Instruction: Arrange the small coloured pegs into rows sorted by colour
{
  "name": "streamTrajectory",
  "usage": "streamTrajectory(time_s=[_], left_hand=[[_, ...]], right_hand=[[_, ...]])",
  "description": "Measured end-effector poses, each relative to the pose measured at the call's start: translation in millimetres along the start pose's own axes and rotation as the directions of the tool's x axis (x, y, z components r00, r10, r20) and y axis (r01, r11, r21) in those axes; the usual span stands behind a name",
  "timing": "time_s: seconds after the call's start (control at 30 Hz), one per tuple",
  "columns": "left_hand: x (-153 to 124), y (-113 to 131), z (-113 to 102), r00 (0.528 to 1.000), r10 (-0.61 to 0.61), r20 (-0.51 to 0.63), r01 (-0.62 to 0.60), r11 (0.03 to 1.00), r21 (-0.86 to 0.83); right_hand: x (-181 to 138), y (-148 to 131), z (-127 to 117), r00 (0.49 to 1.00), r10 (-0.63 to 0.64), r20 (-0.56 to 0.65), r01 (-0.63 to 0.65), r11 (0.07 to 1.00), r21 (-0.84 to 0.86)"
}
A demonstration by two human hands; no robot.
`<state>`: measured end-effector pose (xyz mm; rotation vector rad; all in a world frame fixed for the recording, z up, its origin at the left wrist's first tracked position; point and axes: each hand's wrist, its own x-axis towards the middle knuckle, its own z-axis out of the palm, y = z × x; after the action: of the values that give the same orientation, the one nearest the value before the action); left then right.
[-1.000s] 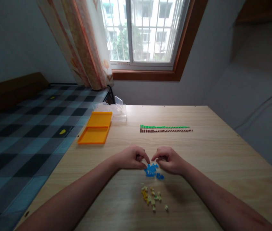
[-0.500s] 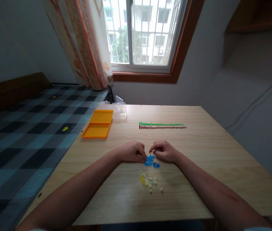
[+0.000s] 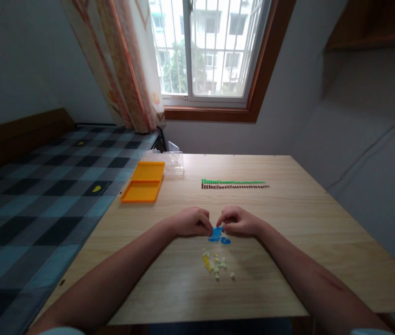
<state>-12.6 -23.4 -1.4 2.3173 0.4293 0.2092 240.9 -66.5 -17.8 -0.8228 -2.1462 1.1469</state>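
Note:
Small blue toy bricks [image 3: 216, 234] lie in a loose pile on the wooden table, between my two hands. My left hand [image 3: 194, 221] is closed at the pile's left edge, its fingertips pinched on a small blue brick. At the far right edge of the pile, my right hand [image 3: 238, 220] has its fingers curled, with index finger and thumb down close to the blue pieces. What those fingers hold, if anything, is too small to make out. Nearer to me lie several pale yellow bricks [image 3: 217, 268] and a cluster of brighter yellow ones [image 3: 206, 262].
Beyond my hands run a row of green pieces [image 3: 214, 182] and a row of dark brown pieces [image 3: 214, 187]. An orange tray [image 3: 143, 181] lies at the back left, beside clear plastic boxes [image 3: 174, 164]. A bed [image 3: 61, 186] adjoins the table's left side.
My right fingertips have come down and inward to the blue pile. My left hand stays pinched at its edge. The view has shifted slightly.

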Motion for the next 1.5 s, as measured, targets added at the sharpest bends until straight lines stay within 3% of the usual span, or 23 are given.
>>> streamTrajectory(time_s=[0.17,0.27,0.37,0.6,0.8,1.0,1.5], left_hand=[[2,-6,0,0.986,-0.077,-0.146,0.047,0.979,-0.197],[4,-10,4,0.935,-0.236,-0.266,0.130,0.923,-0.362],[6,-13,10,0.888,-0.334,-0.317,0.181,0.886,-0.426],[14,-18,11,0.798,-0.332,-0.504,0.184,0.929,-0.320],[18,-21,9,0.746,-0.207,-0.633,0.185,0.977,-0.101],[19,-22,12,0.727,-0.241,-0.643,0.243,0.966,-0.087],[26,-26,9,0.652,-0.314,-0.690,0.450,0.893,0.019]], right_hand=[[0,2,1,1.000,0.019,-0.011,-0.018,0.999,0.028],[0,5,0,0.999,0.028,-0.022,-0.027,0.999,0.022],[-1,6,0,0.999,0.031,-0.027,-0.031,0.999,0.018],[2,3,7,0.995,0.019,-0.094,-0.027,0.996,-0.086],[5,0,14,0.991,-0.027,-0.128,-0.003,0.974,-0.229],[6,-5,19,0.988,0.013,-0.155,-0.061,0.949,-0.308],[7,-5,22,0.983,-0.022,-0.184,-0.053,0.917,-0.395]])
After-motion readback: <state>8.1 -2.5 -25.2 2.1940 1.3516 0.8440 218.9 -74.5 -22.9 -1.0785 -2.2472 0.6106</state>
